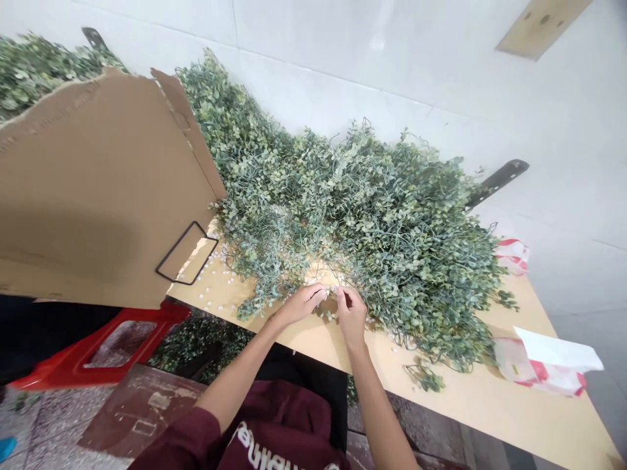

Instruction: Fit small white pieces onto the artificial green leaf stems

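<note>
A large heap of artificial green foliage with thin wiry stems and small round leaves covers most of the light wooden tabletop. My left hand and my right hand work close together at the heap's front edge. Their fingertips pinch what looks like a thin stem, though the fingers partly hide it. Several small white beads or buds lie scattered on the wood to the left of my hands. A small loose sprig rests near the table's front edge.
A tall cardboard sheet with a black wire frame stands at the table's left end. A red plastic stool sits below it. Red-and-white plastic bags and white paper lie at right, against a white tiled wall.
</note>
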`<state>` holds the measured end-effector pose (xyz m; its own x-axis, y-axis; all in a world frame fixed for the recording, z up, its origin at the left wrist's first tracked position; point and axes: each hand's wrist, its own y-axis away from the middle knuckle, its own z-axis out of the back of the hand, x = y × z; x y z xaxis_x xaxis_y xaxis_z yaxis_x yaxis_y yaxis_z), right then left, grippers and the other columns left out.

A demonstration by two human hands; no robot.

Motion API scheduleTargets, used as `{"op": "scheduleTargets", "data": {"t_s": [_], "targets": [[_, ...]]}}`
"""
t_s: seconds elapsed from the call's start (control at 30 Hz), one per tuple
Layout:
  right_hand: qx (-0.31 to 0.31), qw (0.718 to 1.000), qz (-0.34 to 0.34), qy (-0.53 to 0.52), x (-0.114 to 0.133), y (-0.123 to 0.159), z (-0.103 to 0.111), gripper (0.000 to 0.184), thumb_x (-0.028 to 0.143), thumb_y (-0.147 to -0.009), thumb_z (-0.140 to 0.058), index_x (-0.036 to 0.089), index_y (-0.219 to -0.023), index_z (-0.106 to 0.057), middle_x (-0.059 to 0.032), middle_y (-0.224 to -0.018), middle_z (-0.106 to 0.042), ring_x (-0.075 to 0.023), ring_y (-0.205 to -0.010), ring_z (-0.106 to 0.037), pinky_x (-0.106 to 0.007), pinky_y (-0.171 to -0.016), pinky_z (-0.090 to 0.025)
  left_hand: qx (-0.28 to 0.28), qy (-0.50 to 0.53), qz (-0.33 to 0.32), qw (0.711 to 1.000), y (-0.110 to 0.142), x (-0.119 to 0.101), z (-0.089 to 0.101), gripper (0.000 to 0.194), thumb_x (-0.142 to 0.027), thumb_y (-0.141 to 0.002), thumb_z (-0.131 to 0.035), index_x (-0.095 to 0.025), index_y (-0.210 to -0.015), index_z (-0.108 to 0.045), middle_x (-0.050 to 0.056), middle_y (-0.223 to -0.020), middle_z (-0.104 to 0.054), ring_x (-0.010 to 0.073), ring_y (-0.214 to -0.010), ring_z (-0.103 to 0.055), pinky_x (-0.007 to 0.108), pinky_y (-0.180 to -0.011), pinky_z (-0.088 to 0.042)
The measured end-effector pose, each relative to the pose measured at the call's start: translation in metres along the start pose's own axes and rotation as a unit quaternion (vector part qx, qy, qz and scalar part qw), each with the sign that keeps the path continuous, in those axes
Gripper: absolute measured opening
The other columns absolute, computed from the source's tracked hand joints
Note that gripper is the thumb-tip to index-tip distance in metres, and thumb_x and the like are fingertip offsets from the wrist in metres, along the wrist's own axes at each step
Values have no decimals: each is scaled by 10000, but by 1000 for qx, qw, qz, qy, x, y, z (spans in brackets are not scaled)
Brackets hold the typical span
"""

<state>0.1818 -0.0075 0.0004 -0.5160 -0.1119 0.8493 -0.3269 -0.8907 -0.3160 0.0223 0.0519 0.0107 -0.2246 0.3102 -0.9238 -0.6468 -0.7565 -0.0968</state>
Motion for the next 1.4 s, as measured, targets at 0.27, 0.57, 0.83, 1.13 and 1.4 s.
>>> {"op": "scheduleTargets", "data": {"t_s": [0.27, 0.57, 0.83, 1.13, 1.4], "targets": [[119, 975, 35, 182, 4, -10, -5, 304, 224, -889, -478, 218, -1162, -611, -65, -943, -616, -211, -771, -564, -309, -714, -418, -27, -64, -2, 998, 38, -5, 0, 203, -319, -901, -509, -174, -760, -487, -27, -715, -462, 129, -676, -437, 236, -640, -341], [164, 951, 49, 258, 13, -22, 0, 175, 251, -913, -479, 215, -779, -585, -36, -772, -585, -185, -671, -531, -273, -617, -345, -15, -97, -26, 995, 54, -2, -4, 183, -308, -820, -653, -187, -897, -540, 13, -910, -577, 149, -738, -521, 244, -684, -412], [122, 989, 11, 77, 26, -1, 19, 144, 311, -904, -517, 208, -855, -605, -67, -877, -656, -205, -762, -611, -308, -717, -473, -6, -97, -54, 994, 55, 4, -11, 120, -259, -927, -541, -197, -979, -630, 48, -969, -647, 189, -899, -609, 268, -815, -449], [169, 942, -176, -231, 22, 24, 27, 240, 390, -783, -724, 202, -921, -670, -21, -676, -660, -187, -613, -626, -311, -588, -515, -14, -69, -49, 996, 55, 6, -10, 211, -139, -921, -442, -189, -976, -639, 63, -939, -626, 184, -869, -584, 276, -793, -455], [168, 869, -270, -380, 14, 40, 15, 251, 367, -714, -805, 201, -865, -693, -27, -751, -691, -153, -603, -626, -304, -610, -530, -26, -25, -73, 997, 58, 7, -7, 193, -246, -959, -462, -173, -906, -632, 51, -878, -592, 169, -825, -565, 265, -760, -429]]}}
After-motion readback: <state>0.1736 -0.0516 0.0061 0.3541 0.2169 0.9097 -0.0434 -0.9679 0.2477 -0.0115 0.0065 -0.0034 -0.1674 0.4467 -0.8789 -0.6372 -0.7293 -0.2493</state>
